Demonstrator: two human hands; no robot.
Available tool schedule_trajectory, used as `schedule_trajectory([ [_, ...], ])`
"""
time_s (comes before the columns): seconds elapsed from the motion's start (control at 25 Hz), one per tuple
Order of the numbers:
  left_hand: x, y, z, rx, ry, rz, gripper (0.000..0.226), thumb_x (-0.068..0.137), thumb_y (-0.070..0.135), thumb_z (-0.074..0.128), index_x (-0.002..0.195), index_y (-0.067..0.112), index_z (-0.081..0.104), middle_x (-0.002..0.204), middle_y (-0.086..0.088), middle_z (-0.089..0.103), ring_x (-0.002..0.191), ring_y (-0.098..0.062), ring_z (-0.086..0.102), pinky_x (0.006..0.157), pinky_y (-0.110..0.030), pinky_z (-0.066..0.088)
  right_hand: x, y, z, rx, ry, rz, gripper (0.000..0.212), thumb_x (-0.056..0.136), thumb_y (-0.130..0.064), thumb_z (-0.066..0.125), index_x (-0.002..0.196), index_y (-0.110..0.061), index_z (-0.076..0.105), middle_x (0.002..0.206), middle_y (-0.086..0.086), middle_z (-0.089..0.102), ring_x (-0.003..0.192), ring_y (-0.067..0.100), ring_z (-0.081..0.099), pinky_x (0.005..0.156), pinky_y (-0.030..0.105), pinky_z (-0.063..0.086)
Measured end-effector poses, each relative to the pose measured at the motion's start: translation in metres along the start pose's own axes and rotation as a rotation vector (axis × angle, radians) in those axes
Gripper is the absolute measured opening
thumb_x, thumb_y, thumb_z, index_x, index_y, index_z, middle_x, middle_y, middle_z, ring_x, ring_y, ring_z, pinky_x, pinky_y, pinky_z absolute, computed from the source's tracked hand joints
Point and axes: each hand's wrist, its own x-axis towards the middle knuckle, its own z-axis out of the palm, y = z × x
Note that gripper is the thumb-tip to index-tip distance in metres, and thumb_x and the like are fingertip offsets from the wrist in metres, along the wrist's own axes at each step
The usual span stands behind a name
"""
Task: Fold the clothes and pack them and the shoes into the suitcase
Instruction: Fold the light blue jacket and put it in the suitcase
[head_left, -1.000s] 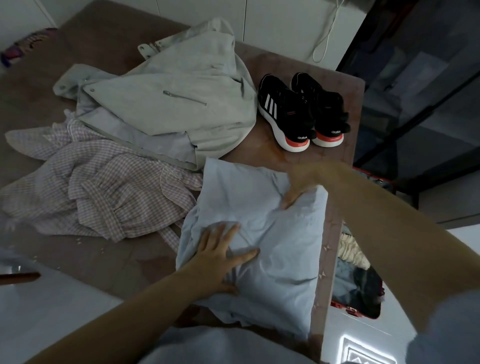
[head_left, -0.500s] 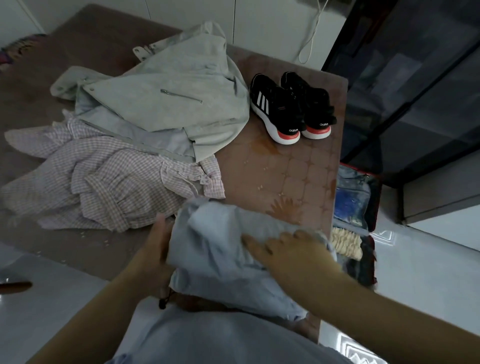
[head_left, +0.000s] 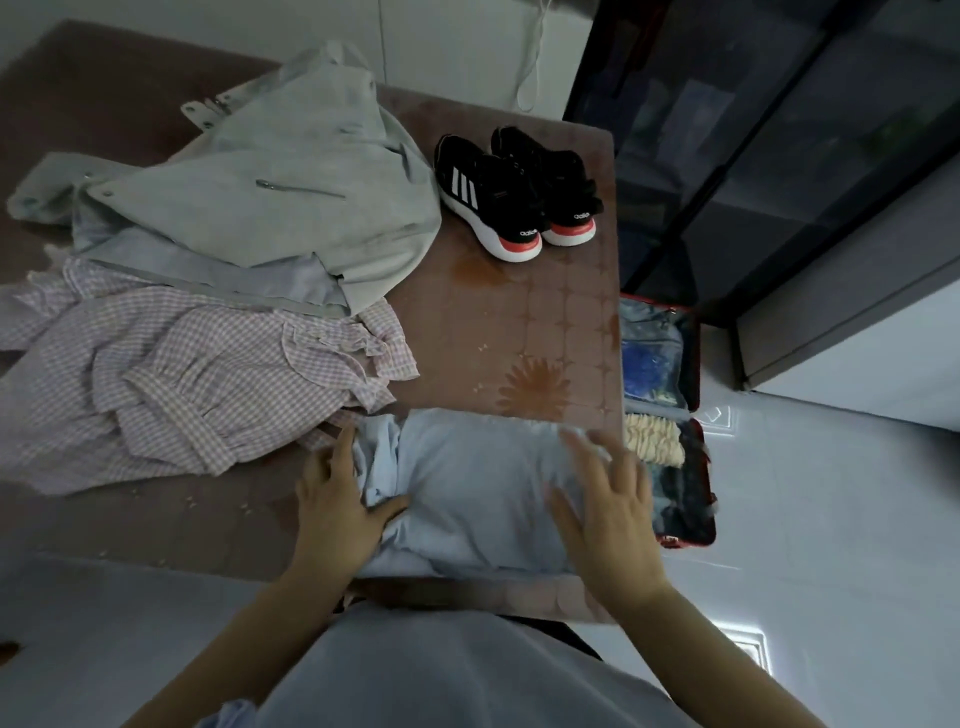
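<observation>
A pale blue garment (head_left: 467, 488) lies folded into a flat rectangle at the near right corner of the brown mat (head_left: 545, 322). My left hand (head_left: 337, 504) presses its left end, fingers spread. On its right end my right hand (head_left: 608, 509) rests flat, blurred, holding nothing. A pink checked garment (head_left: 182, 384) lies crumpled to the left. Behind it a grey-green jacket (head_left: 291, 192) is spread out. A pair of black shoes (head_left: 514, 192) with white and red soles stands at the far right corner. On the floor to the right an open red suitcase (head_left: 696, 364) holds some items.
A dark glass-fronted cabinet (head_left: 779, 156) stands behind the suitcase. White tiled floor (head_left: 831, 519) runs along the right and near sides. A white cord (head_left: 530, 78) hangs on the far wall. Bare mat shows between the shoes and the blue garment.
The blue garment went from a large spread sheet to a compact folded rectangle near the mat's edge. Both hands moved back toward me and now lie on its two ends.
</observation>
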Motion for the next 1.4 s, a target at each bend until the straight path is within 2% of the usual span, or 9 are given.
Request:
schedule_trajectory([
  [0.12,0.004,-0.007,-0.002,-0.052,-0.044,-0.029,0.109,0.061,0.029,0.085,0.146,0.014,0.018,0.146,-0.014,0.03,0.134,-0.032,0.027,0.111,-0.047,0.024,-0.011,0.008,0.018,0.238,-0.079,0.377,0.091,0.076,-0.075,0.039,0.147,-0.026,0.008,0.153,0.01,0.015,0.14,0.033,0.015,0.113,0.053,0.021],
  [0.28,0.0,-0.003,0.002,-0.29,-0.049,-0.068,0.091,0.063,0.02,0.084,0.136,0.007,0.031,0.132,-0.003,0.044,0.125,-0.024,0.044,0.101,-0.032,0.035,-0.012,0.012,0.024,0.496,-0.089,0.605,0.127,0.049,-0.083,0.059,0.147,-0.019,0.01,0.149,0.008,0.029,0.136,0.028,0.029,0.111,0.044,0.028],
  [0.4,-0.01,0.013,0.008,-0.462,-0.156,-0.231,0.085,0.061,0.036,0.085,0.127,0.009,0.039,0.124,0.006,0.048,0.112,-0.015,0.05,0.09,-0.029,0.04,-0.002,0.026,0.014,0.623,-0.24,0.738,0.104,0.055,-0.046,0.084,0.138,-0.014,0.03,0.132,0.004,0.048,0.124,0.024,0.045,0.1,0.034,0.04],
  [0.56,-0.022,0.037,0.023,-0.436,-0.141,-0.243,0.07,0.069,0.023,0.081,0.13,0.011,0.048,0.121,-0.004,0.057,0.104,-0.018,0.054,0.087,-0.031,0.039,-0.001,0.052,0.002,0.748,-0.408,0.725,0.123,0.023,-0.066,0.084,0.129,-0.015,0.047,0.125,0.0,0.059,0.114,0.021,0.057,0.097,0.038,0.048],
  [0.84,-0.081,0.145,0.15,-0.441,-0.147,-0.384,0.038,0.07,0.017,0.081,0.103,0.009,0.066,0.092,-0.005,0.066,0.086,-0.023,0.061,0.083,-0.037,0.048,-0.039,0.215,-0.065,1.084,-0.401,0.663,0.054,0.077,-0.008,0.074,0.118,-0.027,0.044,0.11,-0.013,0.059,0.092,-0.005,0.061,0.062,0.005,0.048],
  [0.96,-0.084,0.209,0.211,-0.339,-0.14,-0.234,0.026,0.071,0.021,0.078,0.091,0.009,0.067,0.077,0.002,0.062,0.076,-0.019,0.06,0.074,-0.035,0.048,-0.044,0.288,-0.087,1.103,-0.335,0.804,0.038,0.079,-0.012,0.072,0.109,-0.028,0.053,0.107,-0.01,0.063,0.094,0.006,0.061,0.062,0.013,0.051],
  [1.16,-0.012,0.26,0.319,-0.266,-0.319,-0.217,0.047,0.073,0.013,0.076,0.116,0.007,0.058,0.11,-0.008,0.064,0.103,-0.026,0.06,0.085,-0.032,0.046,-0.025,0.399,-0.074,0.944,-0.263,1.033,0.056,0.07,-0.032,0.08,0.118,-0.018,0.058,0.112,-0.001,0.067,0.102,0.021,0.062,0.091,0.04,0.05],
  [1.28,0.049,0.263,0.408,-0.275,-0.464,-0.261,0.051,0.074,0.007,0.074,0.121,0.008,0.055,0.117,-0.01,0.062,0.108,-0.027,0.058,0.093,-0.038,0.048,0.0,0.474,-0.035,0.893,-0.228,1.067,0.065,0.061,-0.04,0.082,0.118,-0.019,0.06,0.109,-0.002,0.069,0.102,0.02,0.064,0.091,0.039,0.051],
  [1.4,0.108,0.243,0.513,-0.235,-0.546,-0.273,0.059,0.075,-0.004,0.069,0.128,0.009,0.047,0.117,-0.007,0.057,0.101,-0.019,0.053,0.075,-0.025,0.048,0.03,0.562,0.034,0.825,-0.225,1.072,0.056,0.067,-0.033,0.081,0.116,-0.015,0.061,0.107,0.0,0.069,0.101,0.021,0.063,0.084,0.032,0.048],
])
